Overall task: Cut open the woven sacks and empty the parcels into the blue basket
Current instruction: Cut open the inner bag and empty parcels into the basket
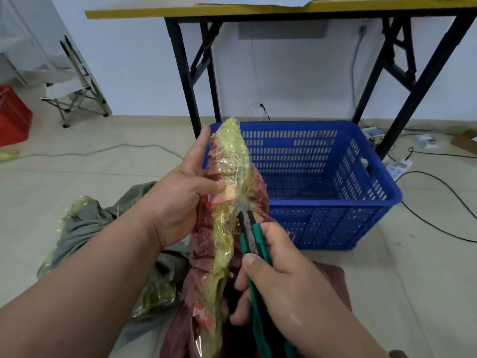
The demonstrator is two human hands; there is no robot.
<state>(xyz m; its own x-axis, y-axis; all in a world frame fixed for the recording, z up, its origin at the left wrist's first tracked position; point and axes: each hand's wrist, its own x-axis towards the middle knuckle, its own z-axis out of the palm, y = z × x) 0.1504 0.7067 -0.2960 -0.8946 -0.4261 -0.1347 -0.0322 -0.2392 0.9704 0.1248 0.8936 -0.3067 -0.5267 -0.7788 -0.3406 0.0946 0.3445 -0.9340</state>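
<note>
Head view: left hand [185, 192] grips the neck of the dark-red woven sack bound in yellowish tape [227, 202], held upright before the blue slotted plastic basket [335, 182]. Right hand [286, 285] grips the green utility knife [251, 244], blade at the tape. Sack looks soft, tape slippery; hold above the cut.

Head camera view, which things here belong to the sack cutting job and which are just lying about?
Job: left hand, red sack, right hand, green knife, blue basket, grey sack.
Lying about: folding table, folding chair, red crate, cables.
</note>
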